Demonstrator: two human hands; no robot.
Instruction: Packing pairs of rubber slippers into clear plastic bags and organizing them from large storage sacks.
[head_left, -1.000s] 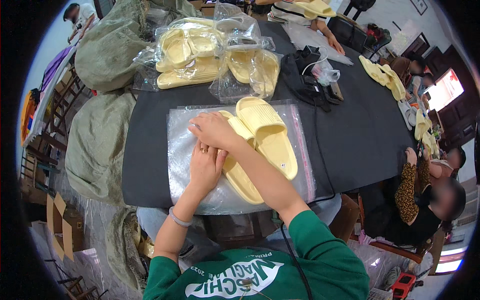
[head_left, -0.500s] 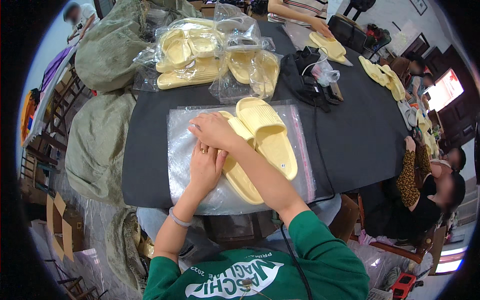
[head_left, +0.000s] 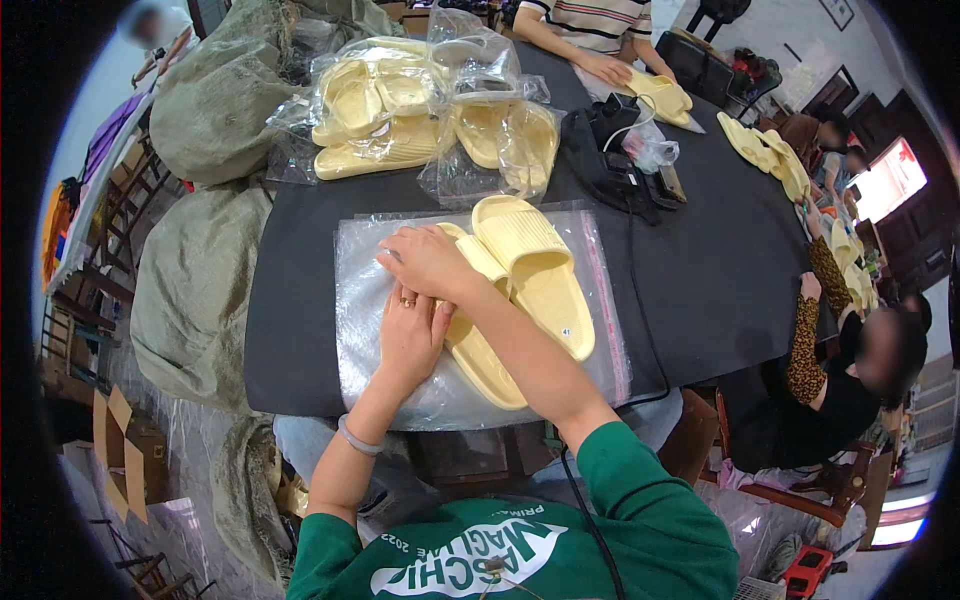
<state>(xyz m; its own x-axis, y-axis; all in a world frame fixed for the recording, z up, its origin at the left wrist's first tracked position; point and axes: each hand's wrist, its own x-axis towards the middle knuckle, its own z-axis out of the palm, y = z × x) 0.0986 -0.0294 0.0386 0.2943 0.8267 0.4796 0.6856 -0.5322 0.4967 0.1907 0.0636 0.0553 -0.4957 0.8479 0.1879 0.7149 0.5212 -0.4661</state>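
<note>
A pair of pale yellow slide sandals (head_left: 545, 285) lies on a stack of clear plastic bags (head_left: 365, 300) with a pink strip along one side. My right hand (head_left: 430, 262) rests across the fingers of my left hand (head_left: 410, 335), over the bags and against the near left sandal. The right fingers lie stretched to the left. On my left hand the thumb stands apart and a ring shows; its fingertips are hidden beneath the right hand. Neither hand shows anything held.
Bagged yellow sandals (head_left: 380, 110) are piled at the back of the dark table (head_left: 700, 270). A black bag with a cable (head_left: 610, 150) sits to their right. Across the table, a person's hands (head_left: 605, 68) handle another sandal pair (head_left: 660, 98). Large green sacks (head_left: 190, 290) stand at left.
My hands and the sandals before me stay put. The person across the table now has both hands at their sandals, and the person at right has leaned and shifted their arms.
</note>
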